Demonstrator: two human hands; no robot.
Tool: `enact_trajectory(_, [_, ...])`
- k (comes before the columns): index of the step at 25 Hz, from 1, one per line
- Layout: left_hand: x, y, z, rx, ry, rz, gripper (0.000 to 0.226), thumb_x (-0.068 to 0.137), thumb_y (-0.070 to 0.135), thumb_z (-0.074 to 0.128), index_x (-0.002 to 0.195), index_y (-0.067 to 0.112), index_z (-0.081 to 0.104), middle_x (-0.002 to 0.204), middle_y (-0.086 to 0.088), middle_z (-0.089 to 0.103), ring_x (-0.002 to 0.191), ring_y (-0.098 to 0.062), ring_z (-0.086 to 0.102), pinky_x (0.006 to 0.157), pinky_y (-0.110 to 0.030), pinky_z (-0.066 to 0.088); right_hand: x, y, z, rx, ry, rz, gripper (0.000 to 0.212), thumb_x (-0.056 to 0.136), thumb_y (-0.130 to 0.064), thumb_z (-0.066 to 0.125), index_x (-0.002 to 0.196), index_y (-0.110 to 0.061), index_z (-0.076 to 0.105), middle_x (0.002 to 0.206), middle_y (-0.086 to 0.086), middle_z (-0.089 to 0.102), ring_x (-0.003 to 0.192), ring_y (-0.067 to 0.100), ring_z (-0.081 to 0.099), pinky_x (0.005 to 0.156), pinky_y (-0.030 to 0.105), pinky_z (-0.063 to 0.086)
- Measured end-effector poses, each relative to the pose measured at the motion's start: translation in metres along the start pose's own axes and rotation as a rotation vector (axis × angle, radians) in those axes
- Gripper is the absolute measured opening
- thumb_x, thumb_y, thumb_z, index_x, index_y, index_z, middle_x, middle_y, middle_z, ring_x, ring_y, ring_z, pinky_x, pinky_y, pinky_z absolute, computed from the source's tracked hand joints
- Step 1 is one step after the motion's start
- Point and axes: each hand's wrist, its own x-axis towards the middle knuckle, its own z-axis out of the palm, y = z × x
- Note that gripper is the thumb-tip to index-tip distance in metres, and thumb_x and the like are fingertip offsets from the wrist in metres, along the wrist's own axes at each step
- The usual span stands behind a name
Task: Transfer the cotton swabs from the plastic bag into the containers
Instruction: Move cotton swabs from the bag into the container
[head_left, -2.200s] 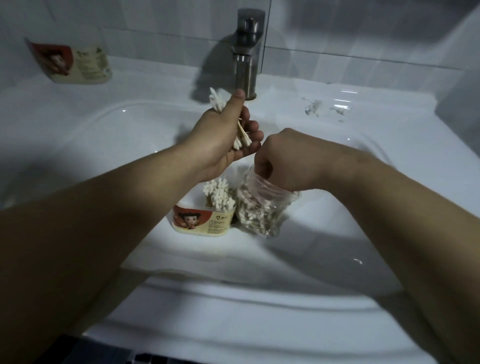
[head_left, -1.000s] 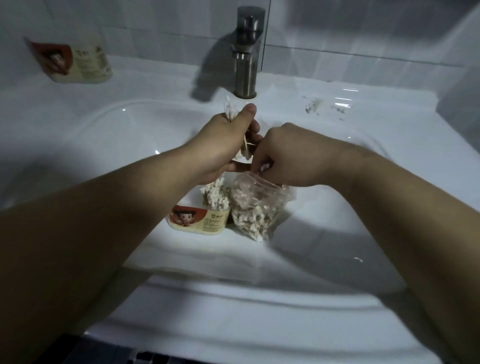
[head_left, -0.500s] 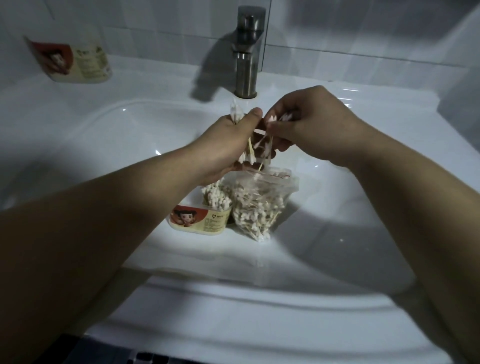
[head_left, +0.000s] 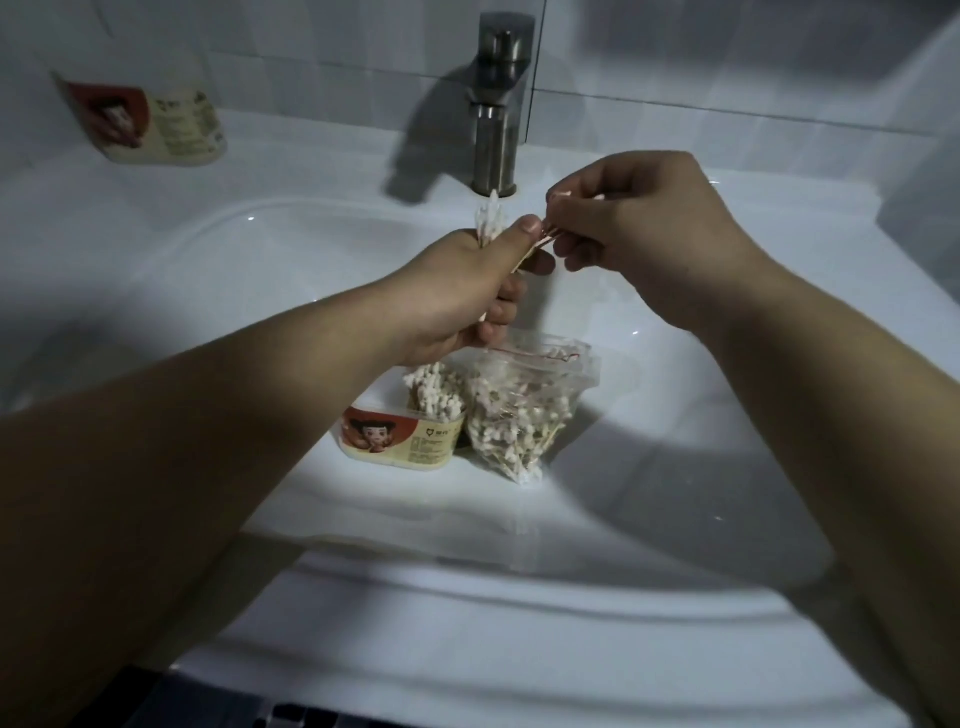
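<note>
Over the basin (head_left: 208, 291), left hand (head_left: 457, 296) grips a swab bundle (head_left: 489, 224); right hand (head_left: 644, 228) pinches a few swabs (head_left: 576, 197). Below, bag (head_left: 519, 415) touches container (head_left: 405, 441), mouth partly hidden.

**Swabs held above basin**

Left hand (head_left: 457, 291) grips a swab bundle (head_left: 489, 221) upright. Right hand (head_left: 644, 234) pinches further swabs (head_left: 558, 196) beside it. Below, in the sink (head_left: 208, 291), an open plastic bag (head_left: 519, 415) touches a part-filled container (head_left: 400, 441). Second container (head_left: 150, 124) lies on the ledge, left of the faucet (head_left: 498, 98).
</note>
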Motion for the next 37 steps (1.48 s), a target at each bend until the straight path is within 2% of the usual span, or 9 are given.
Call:
enact_trajectory(8, [0.000, 0.001, -0.003, -0.022, 0.100, 0.029, 0.036, 0.108, 0.041, 0.044, 0.079, 0.020, 0.049, 0.057, 0.007, 0.041, 0.048, -0.009, 0.035, 0.044, -0.021, 0.031, 0.009, 0.002, -0.018, -0.015, 0.202, -0.031, 0.011, 0.090, -0.004, 0.069, 0.083, -0.010, 0.075, 0.072, 0.013, 0.070, 0.062, 0.019, 0.066, 0.069, 0.030, 0.061])
enact_trajectory(11, [0.001, 0.002, -0.002, -0.052, 0.234, 0.055, 0.038, 0.108, 0.041, 0.043, 0.081, 0.016, 0.052, 0.069, -0.002, 0.064, 0.056, -0.014, 0.056, 0.046, -0.022, 0.044, 0.007, 0.002, -0.014, -0.046, 0.119, -0.033, 0.007, 0.091, -0.007, 0.071, 0.086, -0.010, 0.076, 0.073, 0.013, 0.071, 0.063, 0.019, 0.068, 0.069, 0.030, 0.060])
enact_trajectory(14, [-0.002, 0.004, 0.002, -0.156, 0.189, 0.043, 0.037, 0.109, 0.041, 0.040, 0.091, 0.011, 0.052, 0.082, -0.012, 0.075, 0.073, -0.024, 0.074, 0.055, -0.028, 0.057, 0.000, 0.002, -0.003, -0.125, -0.020, -0.040, 0.002, 0.091, -0.010, 0.074, 0.091, -0.009, 0.076, 0.072, 0.011, 0.073, 0.061, 0.015, 0.069, 0.064, 0.025, 0.059])
enact_trajectory(19, [-0.002, 0.001, 0.003, -0.049, 0.082, 0.036, 0.034, 0.109, 0.042, 0.041, 0.095, 0.016, 0.057, 0.061, 0.002, 0.058, 0.048, -0.009, 0.044, 0.043, -0.020, 0.035, -0.001, 0.007, 0.004, -0.192, -0.094, -0.043, 0.007, 0.088, -0.014, 0.077, 0.094, -0.010, 0.077, 0.069, 0.011, 0.072, 0.056, 0.013, 0.064, 0.059, 0.023, 0.052])
enact_trajectory(22, [0.001, 0.001, 0.001, -0.051, 0.058, 0.030, 0.031, 0.107, 0.044, 0.043, 0.100, 0.017, 0.057, 0.059, 0.007, 0.041, 0.047, -0.006, 0.033, 0.042, -0.019, 0.027, 0.001, 0.009, 0.005, -0.043, -0.079, -0.001, 0.011, 0.087, -0.008, 0.078, 0.097, -0.009, 0.076, 0.077, 0.015, 0.074, 0.065, 0.018, 0.068, 0.064, 0.027, 0.055])
enact_trajectory(27, [0.000, 0.000, -0.002, 0.033, 0.037, 0.036, 0.032, 0.105, 0.042, 0.049, 0.093, 0.014, 0.059, 0.061, 0.006, 0.044, 0.049, -0.006, 0.038, 0.044, -0.020, 0.033, 0.002, 0.010, 0.004, -0.158, 0.021, -0.090, 0.017, 0.091, -0.015, 0.073, 0.106, -0.018, 0.079, 0.083, -0.003, 0.077, 0.077, 0.011, 0.073, 0.063, 0.024, 0.057])
enact_trajectory(30, [0.000, -0.003, -0.001, 0.079, 0.006, 0.075, 0.026, 0.107, 0.035, 0.049, 0.095, 0.013, 0.059, 0.059, 0.006, 0.053, 0.050, -0.008, 0.049, 0.045, -0.021, 0.040, -0.001, 0.008, 0.004, -0.273, -0.071, -0.076, 0.025, 0.097, -0.014, 0.062, 0.115, -0.021, 0.077, 0.085, -0.008, 0.077, 0.074, 0.004, 0.072, 0.064, 0.021, 0.057])
enact_trajectory(34, [-0.001, -0.006, 0.002, 0.058, 0.013, 0.079, 0.024, 0.109, 0.027, 0.046, 0.097, 0.011, 0.059, 0.057, 0.004, 0.056, 0.050, -0.010, 0.054, 0.046, -0.023, 0.045, -0.007, 0.006, 0.005, -0.399, -0.292, -0.048, 0.037, 0.094, 0.001, 0.050, 0.115, -0.014, 0.076, 0.100, 0.008, 0.076, 0.097, 0.023, 0.070, 0.077, 0.042, 0.063])
enact_trajectory(37, [0.001, -0.002, 0.000, -0.022, 0.072, 0.051, 0.022, 0.109, 0.029, 0.046, 0.103, 0.012, 0.059, 0.055, 0.007, 0.044, 0.047, -0.006, 0.038, 0.040, -0.018, 0.032, -0.007, 0.007, 0.008, -0.432, -0.350, -0.032, 0.052, 0.090, 0.005, 0.046, 0.135, -0.015, 0.064, 0.113, 0.008, 0.072, 0.101, 0.022, 0.070, 0.078, 0.045, 0.063])
